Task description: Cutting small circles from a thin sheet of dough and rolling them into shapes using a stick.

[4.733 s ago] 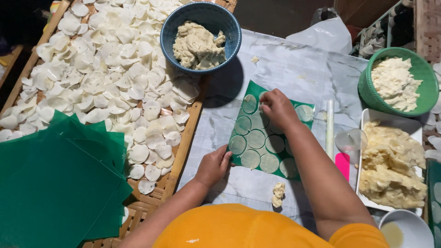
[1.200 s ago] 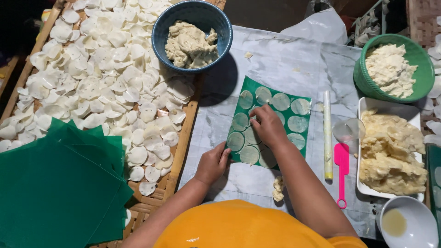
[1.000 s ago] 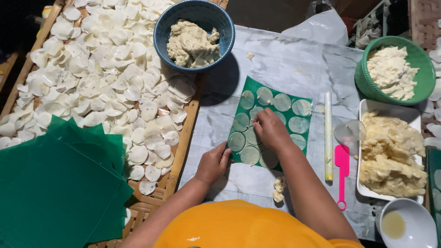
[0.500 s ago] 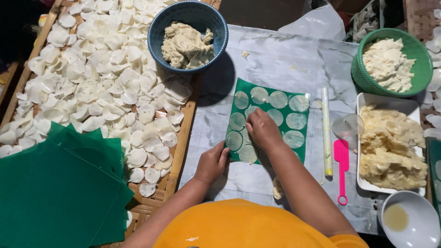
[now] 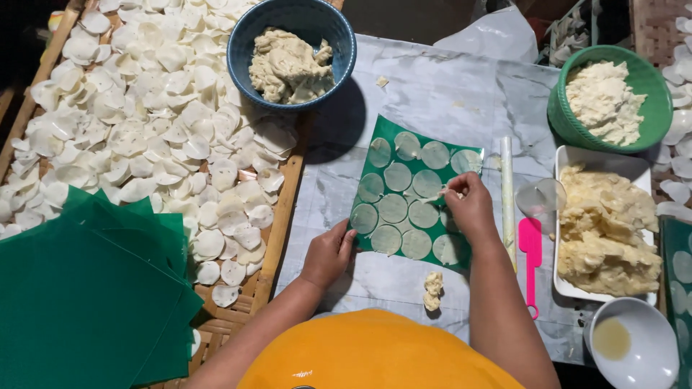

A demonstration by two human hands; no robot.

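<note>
Pinching a dough scrap (image 5: 441, 194) off the green sheet (image 5: 412, 194), the right hand (image 5: 470, 209) works between discs while the left hand (image 5: 328, 253), fingers loosely curled, steadies the sheet's edge; lifting gently seems next.

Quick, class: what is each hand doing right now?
Left hand: fingers open, pressing the green sheet edge.
Right hand: fingers pinched on a dough scrap.
</note>
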